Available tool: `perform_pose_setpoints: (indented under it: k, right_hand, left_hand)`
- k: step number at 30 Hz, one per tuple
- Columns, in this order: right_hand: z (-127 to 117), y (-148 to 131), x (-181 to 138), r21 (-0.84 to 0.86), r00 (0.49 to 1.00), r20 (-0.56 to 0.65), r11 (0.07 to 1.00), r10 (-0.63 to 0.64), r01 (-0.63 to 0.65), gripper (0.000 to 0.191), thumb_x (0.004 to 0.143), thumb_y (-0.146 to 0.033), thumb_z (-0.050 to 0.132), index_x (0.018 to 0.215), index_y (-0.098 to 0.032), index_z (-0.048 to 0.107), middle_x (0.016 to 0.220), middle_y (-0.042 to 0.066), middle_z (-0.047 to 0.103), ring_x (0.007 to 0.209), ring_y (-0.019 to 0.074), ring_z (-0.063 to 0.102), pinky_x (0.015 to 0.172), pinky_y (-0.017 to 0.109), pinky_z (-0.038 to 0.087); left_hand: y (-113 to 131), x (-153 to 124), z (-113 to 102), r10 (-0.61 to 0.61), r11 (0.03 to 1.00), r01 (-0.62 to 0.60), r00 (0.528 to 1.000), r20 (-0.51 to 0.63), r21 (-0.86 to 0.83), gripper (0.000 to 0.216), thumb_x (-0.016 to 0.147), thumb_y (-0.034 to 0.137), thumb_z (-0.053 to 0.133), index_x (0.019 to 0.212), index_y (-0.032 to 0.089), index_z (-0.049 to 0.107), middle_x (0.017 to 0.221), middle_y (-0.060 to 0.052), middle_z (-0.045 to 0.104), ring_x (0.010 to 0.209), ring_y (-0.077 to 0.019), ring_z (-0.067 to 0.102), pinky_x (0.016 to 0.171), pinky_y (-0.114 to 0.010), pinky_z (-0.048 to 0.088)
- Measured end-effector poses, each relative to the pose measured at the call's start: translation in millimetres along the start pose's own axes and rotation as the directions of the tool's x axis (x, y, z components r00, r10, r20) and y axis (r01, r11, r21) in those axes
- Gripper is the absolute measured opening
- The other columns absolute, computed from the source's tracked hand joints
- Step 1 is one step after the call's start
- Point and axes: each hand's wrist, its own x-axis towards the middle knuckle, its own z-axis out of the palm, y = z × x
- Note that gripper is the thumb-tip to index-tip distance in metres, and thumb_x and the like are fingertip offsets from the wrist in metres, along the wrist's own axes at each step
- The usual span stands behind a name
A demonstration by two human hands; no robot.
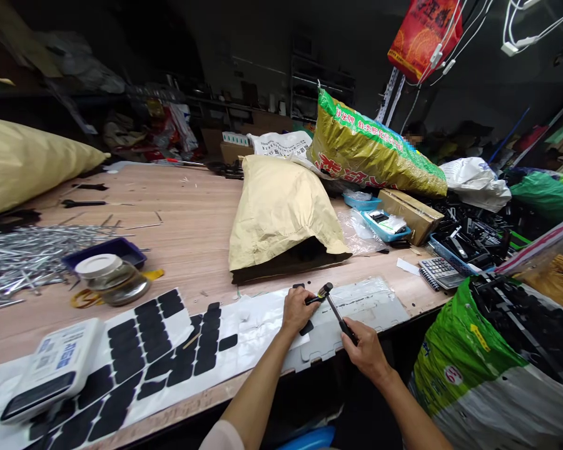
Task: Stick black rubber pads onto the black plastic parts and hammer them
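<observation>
My right hand is closed round the black handle of a hammer-like tool with a slim silver shaft. Its short, dark crosswise head lies by the fingers of my left hand. That hand pinches a small black part; a yellowish-green spot shows beside the tool's head, and I cannot make out whether the two touch. Both hands are over a pale flat board at the bench's front edge. Black rounded pads on white backing sheets lie left of my left hand, with another partly hidden under it.
A tan sack stands behind my hands. To the left are a white electronic device, a lidded jar and many metal rods. At right, a calculator lies near a green-white bag full of black parts.
</observation>
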Motion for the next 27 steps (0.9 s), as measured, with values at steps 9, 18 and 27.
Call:
perform_pose_setpoints:
  k: [9, 18, 27]
  right_hand:
    - [9, 8, 5, -0.019, 0.995, 0.074, 0.998, 0.063, -0.062, 0.037, 0.088, -0.027, 0.055, 0.12, -0.017, 0.07, 0.109, 0.011, 0.076, 0.097, 0.0257, 0.073, 0.083, 0.034, 0.06]
    - [-16, 81, 72, -0.206, 0.926, 0.024, 0.908, 0.378, -0.365, 0.038, 0.081, -0.037, 0.053, 0.106, -0.02, 0.077, 0.084, 0.007, 0.077, 0.079, 0.0258, 0.071, 0.075, 0.033, 0.053]
    - [-19, 111, 70, 0.292, 0.93, 0.093, 0.883, 0.356, -0.367, 0.038, 0.08, -0.044, 0.06, 0.101, -0.016, 0.074, 0.065, 0.0, 0.065, 0.065, 0.02, 0.062, 0.067, 0.031, 0.051]
  left_hand:
    - [5, -3, -2, -0.028, 0.999, 0.028, 1.0, -0.013, -0.045, 0.003, 0.072, 0.021, 0.075, 0.075, 0.022, 0.074, 0.082, -0.003, 0.064, 0.091, -0.0219, 0.052, 0.082, -0.033, 0.04]
    - [4, -7, -2, -0.036, 0.998, 0.035, 0.999, -0.026, -0.051, 0.004, 0.072, 0.019, 0.071, 0.075, 0.02, 0.07, 0.084, -0.003, 0.064, 0.092, -0.0222, 0.052, 0.082, -0.034, 0.04]
    - [31, -29, -23, 0.009, 0.99, -0.01, 1.0, -0.011, -0.143, 0.012, 0.075, 0.032, 0.07, 0.078, 0.021, 0.067, 0.084, -0.004, 0.064, 0.087, -0.0217, 0.056, 0.082, -0.034, 0.044]
